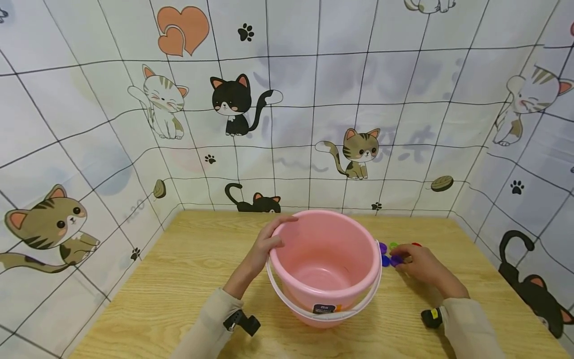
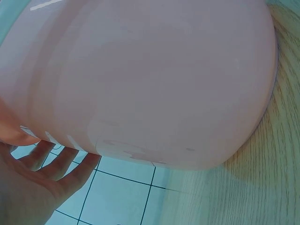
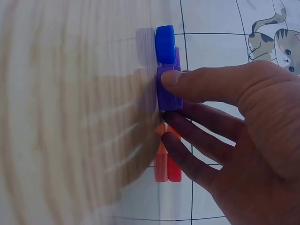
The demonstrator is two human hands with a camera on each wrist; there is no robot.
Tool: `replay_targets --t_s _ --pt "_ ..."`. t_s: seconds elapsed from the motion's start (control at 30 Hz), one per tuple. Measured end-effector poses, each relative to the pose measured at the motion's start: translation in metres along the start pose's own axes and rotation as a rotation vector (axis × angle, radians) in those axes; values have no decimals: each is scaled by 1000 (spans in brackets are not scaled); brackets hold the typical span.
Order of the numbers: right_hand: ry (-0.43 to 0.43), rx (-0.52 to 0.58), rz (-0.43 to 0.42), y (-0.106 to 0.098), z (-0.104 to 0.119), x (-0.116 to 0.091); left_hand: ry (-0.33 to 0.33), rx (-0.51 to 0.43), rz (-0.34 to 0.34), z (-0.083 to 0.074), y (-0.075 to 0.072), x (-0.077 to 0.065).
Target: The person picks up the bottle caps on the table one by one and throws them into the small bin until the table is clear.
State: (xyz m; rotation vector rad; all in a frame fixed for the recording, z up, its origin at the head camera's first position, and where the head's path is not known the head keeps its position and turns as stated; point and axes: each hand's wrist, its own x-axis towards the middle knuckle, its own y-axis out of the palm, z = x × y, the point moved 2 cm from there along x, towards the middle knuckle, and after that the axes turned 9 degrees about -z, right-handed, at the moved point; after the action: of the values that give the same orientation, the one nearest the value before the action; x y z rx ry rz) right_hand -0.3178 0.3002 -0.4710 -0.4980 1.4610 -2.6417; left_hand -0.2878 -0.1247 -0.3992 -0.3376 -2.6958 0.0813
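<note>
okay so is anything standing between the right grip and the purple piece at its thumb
Nothing visible does: the thumb of the right grip directly touches the purple piece. The blue piece lies right beside it, on the bucket side, not between them.

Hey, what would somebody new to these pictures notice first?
Probably the large pink plastic bucket with its pale curved handle, low in the middle of the head view and gripped by the left hand. To its right, the right hand pinches a small purple plastic piece. Behind, cartoon cats dot the white gridded wall covering.
</note>
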Motion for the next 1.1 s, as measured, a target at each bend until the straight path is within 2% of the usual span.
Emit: replay_targets --t_s 0.8,1.1 --pt "-8 3 21 -7 3 0 6 -2 0 -2 1 1" --pt "-44 -16 25 -10 5 0 -6 4 4 -1 1 1"
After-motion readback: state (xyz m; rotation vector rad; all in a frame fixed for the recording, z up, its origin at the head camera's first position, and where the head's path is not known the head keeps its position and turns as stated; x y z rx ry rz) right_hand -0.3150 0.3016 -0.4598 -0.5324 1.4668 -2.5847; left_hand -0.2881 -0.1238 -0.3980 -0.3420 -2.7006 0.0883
